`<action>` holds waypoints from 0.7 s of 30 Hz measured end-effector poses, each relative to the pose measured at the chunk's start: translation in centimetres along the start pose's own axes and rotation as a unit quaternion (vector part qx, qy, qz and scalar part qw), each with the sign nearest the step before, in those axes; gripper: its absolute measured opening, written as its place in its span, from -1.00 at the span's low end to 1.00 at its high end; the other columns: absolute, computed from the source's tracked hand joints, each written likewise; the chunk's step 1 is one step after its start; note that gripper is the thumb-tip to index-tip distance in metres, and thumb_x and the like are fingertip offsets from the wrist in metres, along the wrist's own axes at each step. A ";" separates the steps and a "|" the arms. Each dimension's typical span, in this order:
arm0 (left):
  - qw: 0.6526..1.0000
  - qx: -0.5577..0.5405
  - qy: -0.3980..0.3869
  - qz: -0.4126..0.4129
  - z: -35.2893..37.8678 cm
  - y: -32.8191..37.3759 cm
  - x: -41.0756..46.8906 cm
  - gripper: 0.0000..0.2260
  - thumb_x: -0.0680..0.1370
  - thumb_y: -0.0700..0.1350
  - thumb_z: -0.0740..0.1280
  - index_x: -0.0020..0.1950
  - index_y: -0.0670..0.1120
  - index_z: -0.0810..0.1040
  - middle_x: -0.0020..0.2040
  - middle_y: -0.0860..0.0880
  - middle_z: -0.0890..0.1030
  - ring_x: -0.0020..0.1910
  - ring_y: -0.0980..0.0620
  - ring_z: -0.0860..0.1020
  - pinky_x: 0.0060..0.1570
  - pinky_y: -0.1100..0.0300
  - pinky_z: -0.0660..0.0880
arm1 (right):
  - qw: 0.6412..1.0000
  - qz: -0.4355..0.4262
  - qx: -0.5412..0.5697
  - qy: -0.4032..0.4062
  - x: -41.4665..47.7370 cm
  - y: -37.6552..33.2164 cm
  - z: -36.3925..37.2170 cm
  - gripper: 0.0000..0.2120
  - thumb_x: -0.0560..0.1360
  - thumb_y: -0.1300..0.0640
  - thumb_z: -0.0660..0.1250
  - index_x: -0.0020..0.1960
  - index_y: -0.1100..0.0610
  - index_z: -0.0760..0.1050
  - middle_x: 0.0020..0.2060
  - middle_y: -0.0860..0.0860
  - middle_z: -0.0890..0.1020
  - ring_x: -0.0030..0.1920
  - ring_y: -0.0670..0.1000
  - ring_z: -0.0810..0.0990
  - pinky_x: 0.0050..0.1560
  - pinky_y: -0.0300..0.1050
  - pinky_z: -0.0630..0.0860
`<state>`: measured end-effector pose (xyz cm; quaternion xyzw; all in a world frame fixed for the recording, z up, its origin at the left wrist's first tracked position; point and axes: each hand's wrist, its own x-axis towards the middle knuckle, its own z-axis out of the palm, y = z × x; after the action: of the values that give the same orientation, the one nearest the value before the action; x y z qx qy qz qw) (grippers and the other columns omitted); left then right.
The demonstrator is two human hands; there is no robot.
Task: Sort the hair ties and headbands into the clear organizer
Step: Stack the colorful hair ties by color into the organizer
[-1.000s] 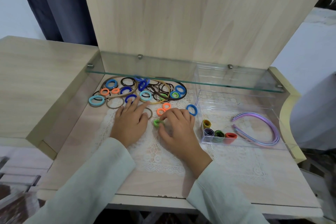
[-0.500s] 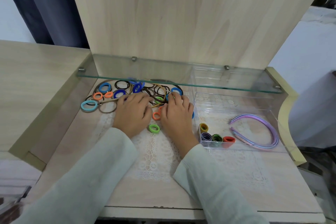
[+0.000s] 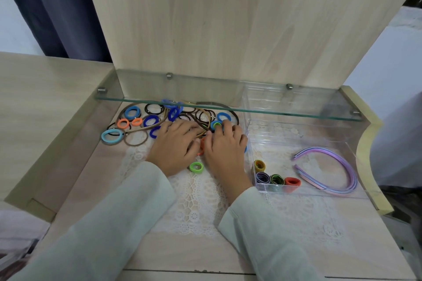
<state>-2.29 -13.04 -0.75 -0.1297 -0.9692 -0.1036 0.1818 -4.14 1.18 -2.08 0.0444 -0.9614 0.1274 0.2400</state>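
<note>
Left hand (image 3: 175, 143) flat on pile of coloured elastic hair ties (image 3: 137, 118), centre-left, fingers together. Right hand (image 3: 225, 150) fingertips on ties; grip unclear. Clear plastic organizer (image 3: 285, 139) just right. Glass shelf edge (image 3: 228, 108) overhangs pile. Bare lace mat (image 3: 201, 207) below the hands.

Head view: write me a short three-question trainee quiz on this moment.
1. True or false: the purple headbands lie inside the clear organizer.
2. The lone green hair tie lies: A) in the organizer, B) on the lace mat, C) over the headbands.
3. How many rolled tie bundles stand in the organizer's near left corner?
Key: 1 true; 2 B; 3 four.
</note>
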 end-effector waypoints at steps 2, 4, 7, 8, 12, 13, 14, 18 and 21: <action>1.000 0.006 -0.007 0.000 0.1 0.0 0.0 -0.60 0.55 0.05 0.08 0.26 0.04 0.58 0.24 0.09 0.56 0.26 0.05 0.44 0.24 0.05 0.20 | 1.000 -0.004 -0.001 0.002 0.0 0.0 0.1 -0.61 0.53 -0.04 0.05 -0.01 0.14 0.57 0.03 0.06 0.54 -0.02 0.13 0.45 -0.04 0.06 0.33; 1.000 0.009 -0.015 -0.011 0.2 0.0 0.0 -0.58 0.55 0.07 0.06 0.31 0.04 0.55 0.26 0.07 0.54 0.28 0.03 0.44 0.26 0.01 0.23 | 1.000 -0.004 0.004 0.001 0.0 0.0 0.1 -0.59 0.53 -0.04 0.03 -0.01 0.15 0.57 0.01 0.06 0.53 -0.02 0.13 0.45 -0.03 0.06 0.33; 0.999 0.011 -0.021 -0.035 0.4 0.0 0.0 -0.54 0.55 0.11 0.03 0.34 0.04 0.52 0.28 0.04 0.52 0.30 0.00 0.42 0.29 -0.06 0.27 | 1.000 -0.008 0.008 0.001 -0.1 0.0 0.1 -0.61 0.53 -0.03 0.03 -0.01 0.15 0.57 0.01 0.06 0.53 -0.03 0.13 0.44 -0.03 0.07 0.32; 0.999 0.011 -0.018 -0.044 0.4 0.0 0.0 -0.54 0.55 0.11 0.03 0.34 0.04 0.53 0.28 0.03 0.52 0.30 -0.01 0.42 0.29 -0.07 0.28 | 1.000 -0.010 0.009 0.002 -0.1 0.1 0.1 -0.62 0.53 -0.03 0.04 -0.02 0.14 0.57 0.00 0.05 0.53 -0.03 0.13 0.44 -0.03 0.07 0.31; 0.998 0.009 -0.008 -0.063 0.4 0.0 -0.1 -0.52 0.51 0.11 0.03 0.30 0.03 0.55 0.26 0.03 0.55 0.29 -0.01 0.44 0.27 -0.07 0.29 | 1.000 -0.014 0.012 0.016 -0.1 0.1 0.3 -0.64 0.53 -0.02 0.05 -0.05 0.13 0.57 -0.03 0.04 0.53 -0.05 0.12 0.44 -0.05 0.06 0.31; 0.998 0.011 -0.003 -0.067 0.3 0.0 -0.1 -0.53 0.50 0.09 0.04 0.28 0.02 0.56 0.25 0.03 0.56 0.28 -0.01 0.46 0.25 -0.06 0.31 | 1.000 -0.014 0.013 0.018 0.0 0.1 0.4 -0.64 0.53 -0.02 0.05 -0.05 0.12 0.57 -0.04 0.04 0.53 -0.05 0.12 0.43 -0.06 0.06 0.29; 0.997 0.014 0.001 -0.073 0.3 0.1 -0.1 -0.53 0.49 0.07 0.04 0.27 0.01 0.57 0.24 0.03 0.57 0.26 -0.01 0.47 0.24 -0.05 0.32 | 1.000 -0.013 0.014 0.018 0.0 0.1 0.4 -0.64 0.52 -0.02 0.04 -0.04 0.12 0.57 -0.03 0.04 0.53 -0.06 0.12 0.43 -0.06 0.05 0.27; 0.996 0.027 0.009 -0.087 0.4 0.0 -0.1 -0.57 0.49 0.03 0.06 0.23 0.01 0.59 0.21 0.05 0.59 0.22 0.01 0.49 0.21 -0.04 0.33 | 1.000 -0.005 0.008 0.013 0.0 0.4 0.5 -0.63 0.53 -0.03 0.05 0.04 0.08 0.58 0.04 0.04 0.53 -0.04 0.11 0.42 -0.06 0.00 0.22; 0.996 0.040 -0.004 -0.083 0.6 -0.1 -0.1 -0.58 0.51 0.04 0.05 0.24 0.03 0.58 0.23 0.05 0.57 0.24 0.00 0.47 0.23 -0.08 0.32 | 1.000 -0.015 0.012 0.000 0.0 0.3 0.5 -0.63 0.54 -0.02 0.05 0.07 0.09 0.58 0.09 0.04 0.53 0.00 0.11 0.42 -0.02 0.02 0.25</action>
<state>-2.44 -13.04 -1.36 -0.0420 -0.9807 -0.0788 0.1742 -4.43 1.34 -2.56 0.0614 -0.9589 0.1356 0.2417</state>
